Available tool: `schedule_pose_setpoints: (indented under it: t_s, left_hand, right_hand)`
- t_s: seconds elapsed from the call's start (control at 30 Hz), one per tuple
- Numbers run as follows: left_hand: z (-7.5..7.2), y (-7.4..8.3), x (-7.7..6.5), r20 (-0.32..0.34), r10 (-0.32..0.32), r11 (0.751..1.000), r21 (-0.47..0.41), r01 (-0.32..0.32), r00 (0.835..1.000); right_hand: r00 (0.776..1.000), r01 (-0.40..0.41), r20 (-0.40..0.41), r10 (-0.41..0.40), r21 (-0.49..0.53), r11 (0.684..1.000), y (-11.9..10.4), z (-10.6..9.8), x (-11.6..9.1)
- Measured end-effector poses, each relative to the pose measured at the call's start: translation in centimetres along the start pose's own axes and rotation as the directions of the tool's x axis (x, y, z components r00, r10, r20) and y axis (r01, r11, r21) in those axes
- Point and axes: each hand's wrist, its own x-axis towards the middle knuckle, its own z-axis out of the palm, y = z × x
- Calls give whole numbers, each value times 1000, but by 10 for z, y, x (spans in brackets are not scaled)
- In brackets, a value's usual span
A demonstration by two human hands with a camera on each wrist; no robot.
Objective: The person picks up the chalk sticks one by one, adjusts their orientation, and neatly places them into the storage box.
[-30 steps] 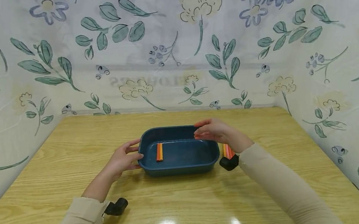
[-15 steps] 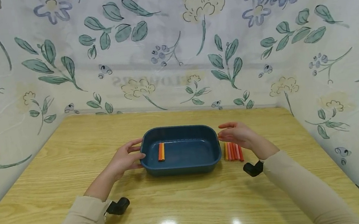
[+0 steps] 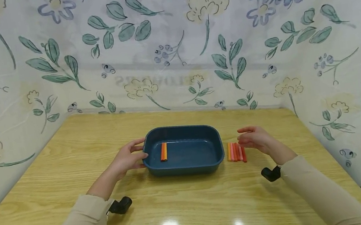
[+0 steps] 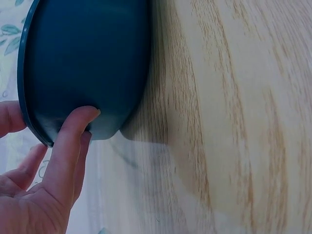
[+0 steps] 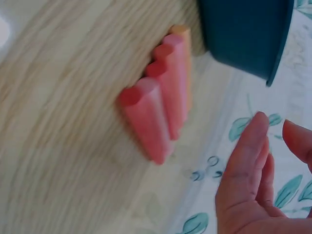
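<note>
A dark blue, rounded rectangular bin (image 3: 187, 169) stands mid-table. Its left end is held by my left hand (image 3: 126, 158), with digits at the rim and against the outer wall, as the left wrist view shows. Inside the bin, towards the left, a red-orange stick (image 3: 162, 152) and a yellow-orange stick (image 3: 165, 152) lie side by side. Right of the bin is a row of several chalk-like sticks (image 3: 236, 152) in orange, pink and red. Beside and slightly above that row hovers my right hand (image 3: 254, 139), fingers loosely bent, thumb apart and nothing held.
A light wood table (image 3: 192, 208) lies under everything. Floral cloth (image 3: 166, 54) hangs behind it and along both sides. Black wrist cameras (image 3: 121, 205) sit below each hand at the beige cuffs.
My right hand has moved rightwards from over the bin's right end, past its rim, to beside the row of sticks, which is now uncovered. My left hand stays on the bin.
</note>
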Motion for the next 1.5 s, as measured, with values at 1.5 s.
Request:
schedule_pose_setpoints:
  t_s: [1.5]
  left_hand:
    - [-2,0,-2,-7,-2,1000,5,2,1000]
  right_hand:
    - [996,-90,7,91,-78,993,37,-15,2]
